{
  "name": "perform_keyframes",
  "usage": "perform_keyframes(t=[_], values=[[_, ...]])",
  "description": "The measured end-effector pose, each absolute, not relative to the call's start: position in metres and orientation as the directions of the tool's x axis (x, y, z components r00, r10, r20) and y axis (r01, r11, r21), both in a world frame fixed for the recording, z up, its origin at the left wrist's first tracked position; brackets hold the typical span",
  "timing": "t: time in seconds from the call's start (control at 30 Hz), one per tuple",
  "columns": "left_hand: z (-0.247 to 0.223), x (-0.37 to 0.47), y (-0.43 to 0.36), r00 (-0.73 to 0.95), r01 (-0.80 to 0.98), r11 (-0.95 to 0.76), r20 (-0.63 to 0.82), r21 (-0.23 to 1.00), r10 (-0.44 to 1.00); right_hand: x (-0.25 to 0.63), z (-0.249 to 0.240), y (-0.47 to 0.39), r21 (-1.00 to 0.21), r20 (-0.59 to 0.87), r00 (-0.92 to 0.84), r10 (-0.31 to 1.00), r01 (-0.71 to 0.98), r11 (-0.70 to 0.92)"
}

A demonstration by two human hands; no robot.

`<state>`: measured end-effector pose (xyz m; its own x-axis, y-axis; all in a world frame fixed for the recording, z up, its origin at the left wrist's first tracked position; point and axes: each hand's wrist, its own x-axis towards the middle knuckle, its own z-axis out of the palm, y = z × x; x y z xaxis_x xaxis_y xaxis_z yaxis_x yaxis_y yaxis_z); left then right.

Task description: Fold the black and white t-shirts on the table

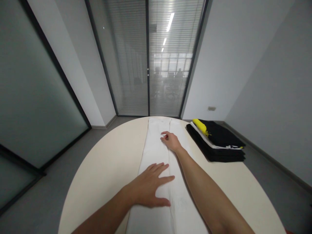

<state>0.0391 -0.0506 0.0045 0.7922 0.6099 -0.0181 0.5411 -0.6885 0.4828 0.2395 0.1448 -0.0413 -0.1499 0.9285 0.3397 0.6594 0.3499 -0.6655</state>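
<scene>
A long white cloth [156, 149], possibly a folded garment, runs lengthwise down the table, with a fold line along its middle. My left hand [153, 185] rests palm down on the nearer part of it, fingers spread, reaching across the fold line. Farther up the cloth is my right hand [171, 141], its fingers bent and the tips of thumb and forefinger a little apart. I see nothing held between them. The right forearm crosses over the cloth's right side.
The round cream table [107, 169] carries a stack of folded black garments [219, 136] at its right edge, with white and yellow pieces among them. Beyond the table stand glass panels with blinds [131, 65]. A pale wall [234, 58] is on the right.
</scene>
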Motion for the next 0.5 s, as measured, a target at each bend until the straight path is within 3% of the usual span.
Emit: perform_keyframes(t=[0.13, 0.5], values=[[0.0032, 0.0398, -0.0500, 0.793, 0.535, -0.695, -0.001, 0.480, 0.610, 0.2398, -0.0422, 0.1459, -0.647, 0.346, -0.146, 0.927, 0.678, 0.349], [0.0083, 0.0428, -0.0496, 0.790, 0.576, -0.703, -0.065, 0.417, 0.609, 0.2386, -0.0359, 0.1401, -0.447, 0.331, -0.260, 0.907, 0.803, 0.394]])
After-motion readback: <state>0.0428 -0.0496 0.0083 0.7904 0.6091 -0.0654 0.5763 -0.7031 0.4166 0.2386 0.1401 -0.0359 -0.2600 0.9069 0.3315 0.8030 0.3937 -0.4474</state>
